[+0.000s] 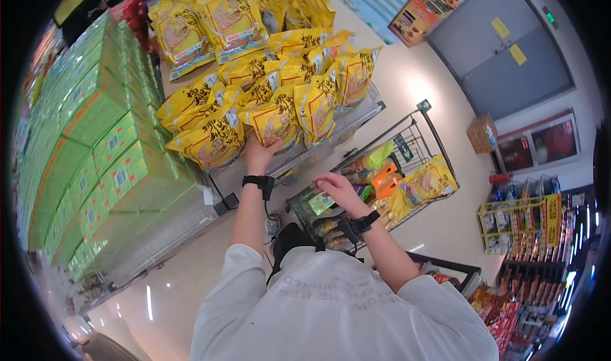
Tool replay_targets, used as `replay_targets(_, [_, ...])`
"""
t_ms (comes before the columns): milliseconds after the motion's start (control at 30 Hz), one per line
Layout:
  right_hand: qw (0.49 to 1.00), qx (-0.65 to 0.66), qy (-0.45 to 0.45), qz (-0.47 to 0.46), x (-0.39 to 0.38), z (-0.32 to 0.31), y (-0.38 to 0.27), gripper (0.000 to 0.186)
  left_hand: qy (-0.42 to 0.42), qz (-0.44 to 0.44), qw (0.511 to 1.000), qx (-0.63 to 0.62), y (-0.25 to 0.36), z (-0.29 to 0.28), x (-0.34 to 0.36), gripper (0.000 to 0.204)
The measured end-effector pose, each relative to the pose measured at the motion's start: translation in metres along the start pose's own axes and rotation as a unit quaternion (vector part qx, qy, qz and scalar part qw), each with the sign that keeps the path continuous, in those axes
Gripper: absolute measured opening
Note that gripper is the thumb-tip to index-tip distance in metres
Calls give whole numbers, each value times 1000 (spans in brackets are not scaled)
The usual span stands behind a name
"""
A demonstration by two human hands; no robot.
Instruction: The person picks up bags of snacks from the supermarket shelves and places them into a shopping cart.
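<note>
My left hand [259, 154] reaches to the front of a display of yellow noodle bags. It grips the lower left edge of one yellow noodle bag [275, 120], the thumb in front and the other fingers partly hidden between bags. Close on its left leans another yellow noodle bag [215, 141]. My right hand [339, 191] hovers over the near left end of a shopping cart [435, 128], empty, with its fingers loosely bent. Inside the cart are a yellow noodle bag [428, 181], an orange package [386, 177] and several other packets. Each wrist wears a black band.
Green boxes [121, 151] are stacked high on the left. The display's metal edge [375, 106] runs between the bags and the cart. A grey double door [509, 49], a cardboard box [482, 133] and a yellow rack of packets [522, 224] stand to the right.
</note>
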State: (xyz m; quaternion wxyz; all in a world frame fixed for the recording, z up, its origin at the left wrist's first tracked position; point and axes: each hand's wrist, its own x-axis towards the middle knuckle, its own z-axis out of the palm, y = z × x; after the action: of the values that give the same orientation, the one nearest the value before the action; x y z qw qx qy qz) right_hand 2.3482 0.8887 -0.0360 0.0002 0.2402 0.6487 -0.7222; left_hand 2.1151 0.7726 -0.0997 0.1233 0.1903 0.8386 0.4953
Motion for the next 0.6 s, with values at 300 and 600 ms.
replay_targets(300, [997, -38, 71, 6, 34, 13, -8, 21, 75, 159, 984, 30, -28, 8, -4, 54])
replay_targets(600, [994, -70, 84, -21, 69, 17, -9, 37, 71, 82, 991, -75, -35, 0, -52, 22])
